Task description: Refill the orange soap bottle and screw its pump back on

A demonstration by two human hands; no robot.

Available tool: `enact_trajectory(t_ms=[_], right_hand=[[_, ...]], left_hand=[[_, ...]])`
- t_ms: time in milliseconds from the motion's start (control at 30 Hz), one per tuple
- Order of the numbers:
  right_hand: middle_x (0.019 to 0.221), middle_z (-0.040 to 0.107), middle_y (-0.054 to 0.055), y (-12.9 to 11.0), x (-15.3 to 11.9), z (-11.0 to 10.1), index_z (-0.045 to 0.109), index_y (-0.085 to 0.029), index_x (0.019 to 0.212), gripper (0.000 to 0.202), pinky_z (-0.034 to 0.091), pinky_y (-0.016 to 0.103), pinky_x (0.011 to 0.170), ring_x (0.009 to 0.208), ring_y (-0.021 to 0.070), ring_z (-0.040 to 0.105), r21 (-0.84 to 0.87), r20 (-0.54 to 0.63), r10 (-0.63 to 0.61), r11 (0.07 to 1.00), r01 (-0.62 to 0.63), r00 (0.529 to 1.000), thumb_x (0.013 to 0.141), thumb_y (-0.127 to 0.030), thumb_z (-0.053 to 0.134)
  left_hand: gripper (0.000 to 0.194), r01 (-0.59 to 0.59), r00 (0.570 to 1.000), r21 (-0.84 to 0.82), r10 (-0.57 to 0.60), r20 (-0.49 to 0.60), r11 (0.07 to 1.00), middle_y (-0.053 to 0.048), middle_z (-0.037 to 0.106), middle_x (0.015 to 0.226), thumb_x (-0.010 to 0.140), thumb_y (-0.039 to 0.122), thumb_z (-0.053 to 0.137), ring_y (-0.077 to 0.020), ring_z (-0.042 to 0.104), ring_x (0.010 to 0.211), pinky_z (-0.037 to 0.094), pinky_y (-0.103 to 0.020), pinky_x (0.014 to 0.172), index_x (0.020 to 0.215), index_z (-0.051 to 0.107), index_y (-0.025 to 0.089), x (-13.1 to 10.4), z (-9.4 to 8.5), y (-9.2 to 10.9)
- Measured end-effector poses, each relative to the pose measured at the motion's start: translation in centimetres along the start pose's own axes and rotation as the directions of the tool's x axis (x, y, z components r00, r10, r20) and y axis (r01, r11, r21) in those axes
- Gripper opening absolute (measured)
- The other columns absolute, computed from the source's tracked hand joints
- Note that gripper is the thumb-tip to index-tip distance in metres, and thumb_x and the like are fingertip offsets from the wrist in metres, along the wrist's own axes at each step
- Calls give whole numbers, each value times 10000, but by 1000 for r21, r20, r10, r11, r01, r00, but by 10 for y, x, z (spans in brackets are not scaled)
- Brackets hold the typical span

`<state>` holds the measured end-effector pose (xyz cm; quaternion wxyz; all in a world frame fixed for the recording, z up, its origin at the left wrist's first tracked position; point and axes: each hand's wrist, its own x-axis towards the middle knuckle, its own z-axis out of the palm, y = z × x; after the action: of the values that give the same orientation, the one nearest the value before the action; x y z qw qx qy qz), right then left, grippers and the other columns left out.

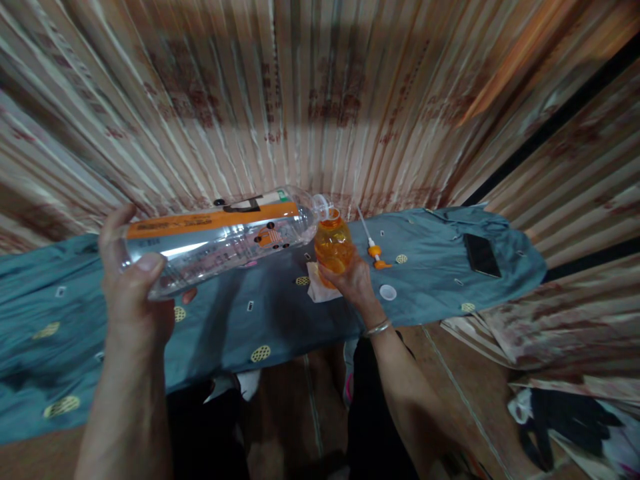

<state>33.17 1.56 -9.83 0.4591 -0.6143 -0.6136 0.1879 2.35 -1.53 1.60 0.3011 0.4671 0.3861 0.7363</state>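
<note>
My left hand [137, 267] is wrapped round the base of a large clear plastic bottle [215, 237] with an orange and grey label. The bottle lies nearly level in the air, its mouth at the open neck of a small orange translucent bottle [332, 241]. My right hand [350, 283] grips that orange bottle low on its body and keeps it upright above a pale cloth [319, 287]. To the right lie an orange pump top [376, 253] with a thin white tube and a white bottle cap [387, 292].
A narrow table with a blue-green patterned cloth [295, 327] runs across the view. A black phone [481, 255] lies near its right end. Pleated curtains [300, 100] hang behind it, and dark and pale fabric items [570, 420] lie on the floor at lower right.
</note>
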Motion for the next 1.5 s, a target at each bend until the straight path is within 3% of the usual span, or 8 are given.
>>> enact_trajectory(t_ms=[167,400,667,1133,1500], right_hand=[[1158,858,126,-4,0,-1,626,-188,1360,698,701,451,918,1073,329,841,-19,15,30,999,-30,999,758,-400,908],[1152,853,138,-7,-1,-2,632,-184,1335,642,697,493,942,1077,345,840,-16,10,18,1000,-18,1000,777,-357,898],[1146,850,136,-8,-1,-2,645,-176,1340,652,691,483,928,1078,357,841,-20,9,31,999,-31,999,772,-365,904],[1140,851,129,-4,-1,-2,633,-188,1352,663,693,491,931,1076,354,841,-9,25,21,1000,-21,999,777,-381,899],[1141,856,139,-9,0,-4,630,-203,1331,647,699,544,943,1076,376,838,-9,23,46,999,-46,999,762,-358,896]], left_hand=[[783,-85,995,30,84,51,996,-31,648,983,518,507,930,-251,684,753,485,-251,375,1259,715,376,9,-13,-16],[710,-72,997,-10,72,22,997,-44,660,980,507,418,908,-256,675,748,515,-282,384,1202,765,373,6,-10,-11],[726,-63,998,-20,63,19,998,-45,630,978,476,424,938,-258,668,770,467,-233,357,1182,777,369,5,-8,-10],[732,-60,998,14,60,20,998,-52,642,1006,521,446,894,-269,671,780,495,-262,374,1230,731,372,5,-8,-12],[714,-76,996,0,76,41,997,-60,640,1033,524,427,897,-248,654,770,462,-224,354,1218,744,365,4,-7,-11]])
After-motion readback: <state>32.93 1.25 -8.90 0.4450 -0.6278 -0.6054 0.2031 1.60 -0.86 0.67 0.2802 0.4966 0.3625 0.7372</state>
